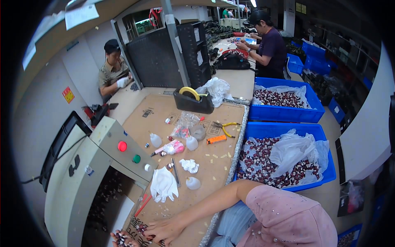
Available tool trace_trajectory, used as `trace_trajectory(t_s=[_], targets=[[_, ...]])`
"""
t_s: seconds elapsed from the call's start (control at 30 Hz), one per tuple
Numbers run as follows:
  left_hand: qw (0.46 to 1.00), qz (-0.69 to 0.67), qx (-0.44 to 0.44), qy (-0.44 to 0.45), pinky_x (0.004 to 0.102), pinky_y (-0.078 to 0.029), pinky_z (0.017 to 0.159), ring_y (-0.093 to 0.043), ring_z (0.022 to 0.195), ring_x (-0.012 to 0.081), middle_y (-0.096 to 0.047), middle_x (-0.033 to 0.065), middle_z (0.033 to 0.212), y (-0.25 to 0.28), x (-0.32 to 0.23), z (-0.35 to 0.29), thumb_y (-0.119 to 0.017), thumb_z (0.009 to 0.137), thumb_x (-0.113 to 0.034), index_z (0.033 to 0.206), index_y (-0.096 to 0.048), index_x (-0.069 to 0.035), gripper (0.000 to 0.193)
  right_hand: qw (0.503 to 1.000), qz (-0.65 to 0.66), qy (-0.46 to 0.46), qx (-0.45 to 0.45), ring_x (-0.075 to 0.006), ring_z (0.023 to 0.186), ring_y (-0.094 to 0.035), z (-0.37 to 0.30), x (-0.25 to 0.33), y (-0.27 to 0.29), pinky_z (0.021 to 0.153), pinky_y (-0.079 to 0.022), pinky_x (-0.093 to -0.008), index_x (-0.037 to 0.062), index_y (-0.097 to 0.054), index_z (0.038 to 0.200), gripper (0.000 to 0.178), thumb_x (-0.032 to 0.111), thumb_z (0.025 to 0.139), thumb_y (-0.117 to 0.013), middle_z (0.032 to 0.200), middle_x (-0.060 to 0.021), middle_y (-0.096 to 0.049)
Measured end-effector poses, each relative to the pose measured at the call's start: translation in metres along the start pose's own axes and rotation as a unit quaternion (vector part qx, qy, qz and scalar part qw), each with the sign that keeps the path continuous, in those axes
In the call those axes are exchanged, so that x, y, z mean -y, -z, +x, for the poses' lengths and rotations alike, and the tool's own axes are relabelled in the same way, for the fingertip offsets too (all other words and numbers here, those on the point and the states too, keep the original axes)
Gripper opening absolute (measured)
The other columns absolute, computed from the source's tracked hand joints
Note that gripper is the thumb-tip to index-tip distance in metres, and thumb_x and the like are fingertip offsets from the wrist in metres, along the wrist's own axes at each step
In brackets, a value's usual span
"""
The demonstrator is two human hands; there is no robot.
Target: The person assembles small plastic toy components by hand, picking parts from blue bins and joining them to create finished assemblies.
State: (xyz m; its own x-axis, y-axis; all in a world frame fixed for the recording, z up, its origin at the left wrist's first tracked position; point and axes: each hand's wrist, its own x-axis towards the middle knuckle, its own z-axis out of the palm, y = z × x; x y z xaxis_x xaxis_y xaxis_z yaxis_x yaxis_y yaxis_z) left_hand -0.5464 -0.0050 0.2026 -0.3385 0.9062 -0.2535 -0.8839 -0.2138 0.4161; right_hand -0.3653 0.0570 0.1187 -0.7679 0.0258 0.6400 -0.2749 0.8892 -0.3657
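Observation:
My left hand (125, 239) is cupped at the bottom edge, partly cut off, with a pile of small dark red and white parts (121, 238) in its palm. Just right of it, my right hand (163, 230) lies low over the cardboard-covered table (193, 232), fingers spread and bent downward. Its fingertips touch more small red and white pieces (142, 229); the exact kind of piece is too small to tell. Beyond the hands lie a red stick-like tool (143, 206), a white cloth glove (163, 184) and a metal rod (176, 173).
A beige machine (94, 164) with red and green buttons stands left. Plastic bottles (192, 143), yellow-handled pliers (226, 128), an orange cutter (216, 139) and a tape dispenser (193, 101) occupy the table. Blue bins (288, 128) of parts stand right. Two people (269, 49) work farther back.

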Motion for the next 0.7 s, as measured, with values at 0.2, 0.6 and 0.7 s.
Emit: trace_trajectory(t_s=[0.2, 0.6, 0.7], targets=[[0.997, 0.052, -0.048, -0.015, 0.0201, -0.038, 0.046, -0.046, 0.057, 0.0126, -0.059, 0.0114, 0.084, 0.002, 0.014, -0.002, -0.052, 0.093, -0.022, 0.102, -0.059, 0.002, 0.026, 0.994, 0.088, -0.028, -0.055, -0.0331, 0.083, -0.050, -0.006, -0.025, -0.019, 0.072, -0.043, -0.0420, 0.0041, -0.056, 0.077, 0.016, 0.003, 0.064, -0.065, 0.100, -0.0153, -0.042], [0.947, 0.298, 0.069, 0.096, 0.0143, -0.028, 0.035, -0.047, 0.058, 0.0070, -0.050, 0.0006, 0.077, 0.009, 0.034, -0.009, -0.053, 0.094, -0.018, 0.097, -0.057, -0.003, 0.015, 0.792, 0.495, -0.217, -0.284, -0.0129, 0.095, -0.059, 0.005, -0.032, 0.041, 0.084, -0.050, -0.0288, 0.0026, -0.058, 0.109, 0.028, 0.003, 0.083, -0.067, 0.102, -0.0060, -0.063], [0.903, 0.396, 0.143, 0.085, 0.0144, -0.023, 0.040, -0.042, 0.061, 0.0018, -0.049, -0.0027, 0.077, -0.016, 0.061, -0.003, -0.056, 0.094, -0.020, 0.108, -0.060, -0.001, 0.025, 0.780, 0.483, -0.237, -0.320, -0.0121, 0.093, -0.060, -0.007, -0.021, 0.071, 0.080, -0.051, -0.0259, 0.0008, -0.054, 0.113, 0.030, -0.001, 0.084, -0.063, 0.103, -0.0059, -0.060]])
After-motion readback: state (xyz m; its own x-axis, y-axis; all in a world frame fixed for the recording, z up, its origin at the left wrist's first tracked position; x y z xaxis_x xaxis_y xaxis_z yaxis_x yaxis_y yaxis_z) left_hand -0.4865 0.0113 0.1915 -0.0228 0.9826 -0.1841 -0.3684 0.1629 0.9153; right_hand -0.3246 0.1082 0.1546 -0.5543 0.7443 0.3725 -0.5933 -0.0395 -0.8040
